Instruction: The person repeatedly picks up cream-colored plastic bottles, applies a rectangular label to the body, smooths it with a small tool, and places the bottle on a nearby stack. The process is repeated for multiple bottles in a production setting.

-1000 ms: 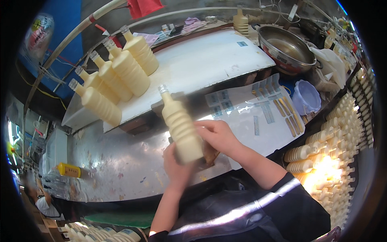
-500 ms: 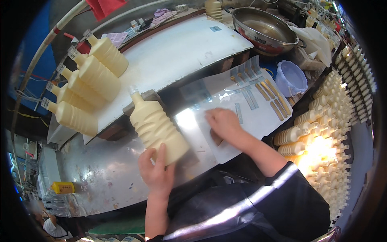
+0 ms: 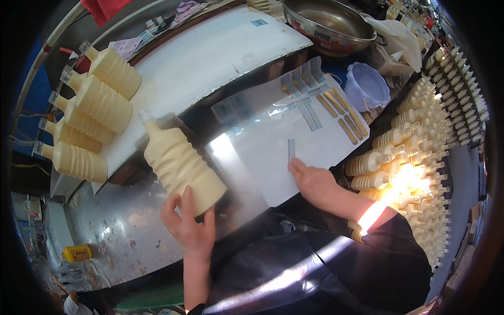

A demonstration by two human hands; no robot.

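Over a scuffed metal surface [image 3: 118, 228], our left fingers [image 3: 187, 200] grip a tilted cream bottle [image 3: 181, 165]; our right fingers [image 3: 299, 166] reach a blue strip [image 3: 291, 148], pinch unclear; stacked bottles [image 3: 369, 182] crowd our right

My left fingers [image 3: 187, 199] hold the base of a bottle [image 3: 181, 163] over the middle of the table [image 3: 126, 231]. A sheet [image 3: 257, 168] covers the table's right end; on it, my right fingers [image 3: 296, 165] meet the near end of one strip [image 3: 291, 149], with more strips [image 3: 349, 112] toward its right edge. Behind, five bottles [image 3: 103, 102] stand at the left end of a raised board [image 3: 210, 58]. Past its right end sits a basin [image 3: 315, 32]; right of the sheet, a bucket [image 3: 360, 94].
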